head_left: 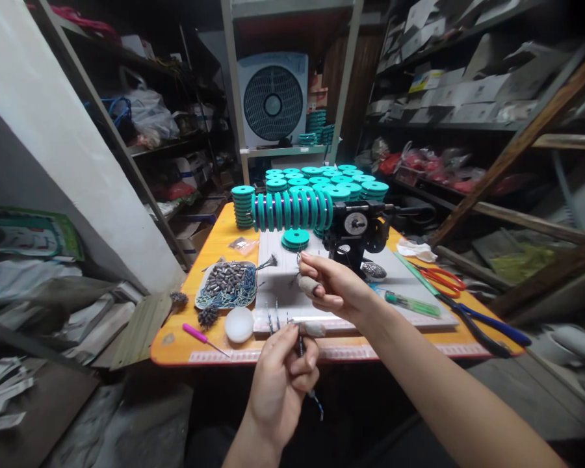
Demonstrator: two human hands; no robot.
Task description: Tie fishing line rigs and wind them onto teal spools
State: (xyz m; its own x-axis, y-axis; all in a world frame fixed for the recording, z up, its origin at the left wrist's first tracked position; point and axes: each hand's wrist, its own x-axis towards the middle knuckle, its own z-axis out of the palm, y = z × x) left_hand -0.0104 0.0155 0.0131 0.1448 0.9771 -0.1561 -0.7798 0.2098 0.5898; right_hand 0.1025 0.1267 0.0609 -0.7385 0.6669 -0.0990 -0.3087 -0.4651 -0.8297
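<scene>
Near the front of the table, my left hand is closed in a pinch on a thin cord with blue, white and dark flecks. The cord's loose end hangs below the fingers. Slightly higher and to the right, my right hand is pinched closed on a fine dark strand; whether it belongs to the same cord I cannot tell. Pale wraps cover a finger on each hand. Short speckled cord pieces stand just behind my left hand. To the left, a white tray holds many grey metal sinkers and blue pieces.
Behind my hands is a black winding machine with a row of teal spools. More teal spools are stacked further back. A pink-handled needle tool and white round dish lie left; orange scissors and blue-handled pliers right.
</scene>
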